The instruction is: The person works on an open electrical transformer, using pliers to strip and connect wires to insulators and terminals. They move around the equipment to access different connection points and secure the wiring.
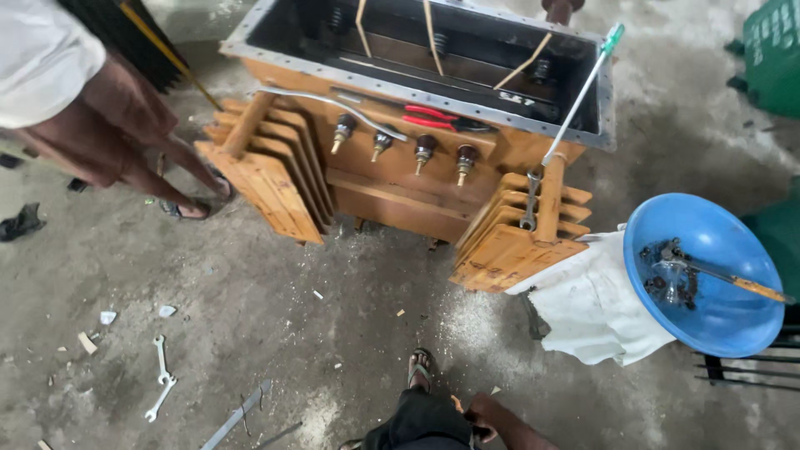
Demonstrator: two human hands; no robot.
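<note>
Head view showed our one visible hand (483,417) curled against dark shorts (421,425); whether it gripped cloth, we couldn't tell, below the orange transformer tank (400,196).

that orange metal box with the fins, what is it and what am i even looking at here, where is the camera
The camera sits on a person's head and looks down, so you see their own leg, sandalled foot and one hand at the bottom edge; which hand it is I cannot tell, and it holds nothing visible.

The orange box is an open-topped metal tank with cooling fins on both sides and four small knob-like terminals along its front. Red-handled pliers lie on its rim, and a long wrench leans against it.

On the concrete floor lie two spanners. A blue bowl holds dark bolts, beside a white cloth. Another person stands at upper left.
</note>
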